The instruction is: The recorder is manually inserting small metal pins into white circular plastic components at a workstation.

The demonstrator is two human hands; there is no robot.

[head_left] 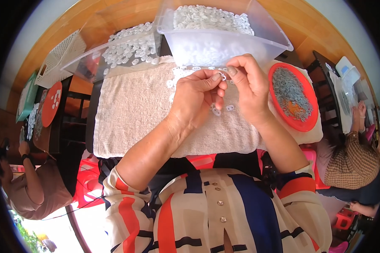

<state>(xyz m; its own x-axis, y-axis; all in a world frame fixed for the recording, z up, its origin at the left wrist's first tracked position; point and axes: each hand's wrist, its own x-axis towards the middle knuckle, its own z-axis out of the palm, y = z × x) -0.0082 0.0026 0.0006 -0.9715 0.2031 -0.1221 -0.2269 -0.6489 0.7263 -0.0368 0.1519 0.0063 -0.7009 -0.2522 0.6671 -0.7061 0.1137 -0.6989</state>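
Note:
Over a beige towel (131,118), my left hand (192,95) pinches a small white plastic piece (223,76) with holes between thumb and fingers. My right hand (252,86) is close beside it, thumb and forefinger pressed together; whatever they hold is too small to make out. Below the fingers, a few loose white pieces (216,111) lie on the towel. More of them form a pile (177,78) behind my left hand, partly hidden by it. To the right of my right hand sits a red oval tray (272,90) of thin grey metal bits (289,84), with an orange patch among them.
A translucent bin (223,40) heaped with white pieces stands at the back. Left of it, a clear box (84,63) holds more. People work at side tables, one person (33,181) at left and another (346,162) at right. A white basket (57,63) stands far left.

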